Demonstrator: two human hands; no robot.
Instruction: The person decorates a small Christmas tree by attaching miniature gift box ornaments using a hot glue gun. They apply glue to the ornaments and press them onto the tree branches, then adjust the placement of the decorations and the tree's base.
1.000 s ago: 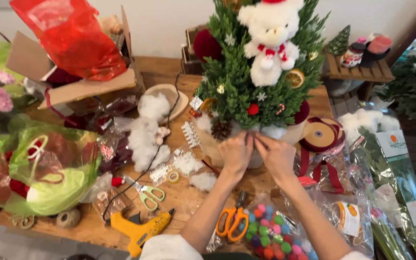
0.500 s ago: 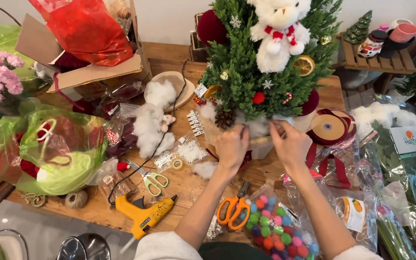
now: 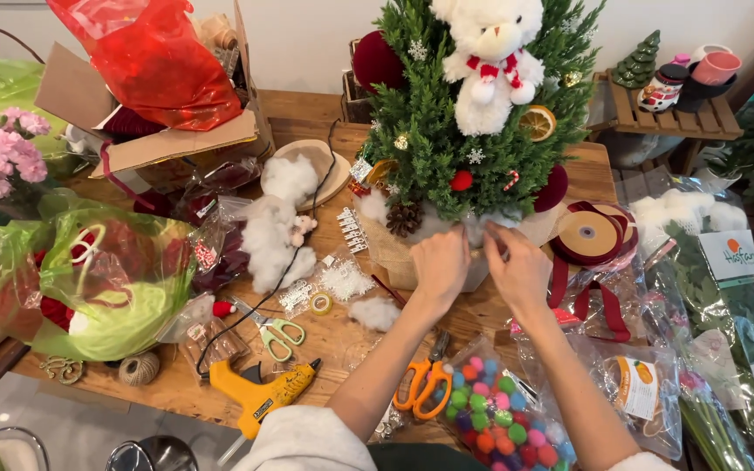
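A small decorated green tree (image 3: 473, 113) stands in a pale pot (image 3: 394, 257) on the wooden table (image 3: 342, 336). A white plush bear (image 3: 490, 57) with a red scarf sits at its top. Red balls, a pine cone (image 3: 405, 218) and a dried orange slice (image 3: 537, 123) hang in the branches. My left hand (image 3: 441, 266) and my right hand (image 3: 517, 266) both press at the white fluffy stuff at the tree's base, fingers curled; what they pinch is hidden.
Orange scissors (image 3: 427, 381) and a bag of coloured pompoms (image 3: 503, 423) lie near me. A yellow glue gun (image 3: 259, 392), green scissors (image 3: 283, 336), cotton tufts (image 3: 277, 235), dark red ribbon spool (image 3: 588, 237), green wrapped bundle (image 3: 98, 279), and cardboard box with red bag (image 3: 154, 78) crowd the table.
The view has shifted closer and lower. Both hands have stayed at the tree's base, working with small finger movements.
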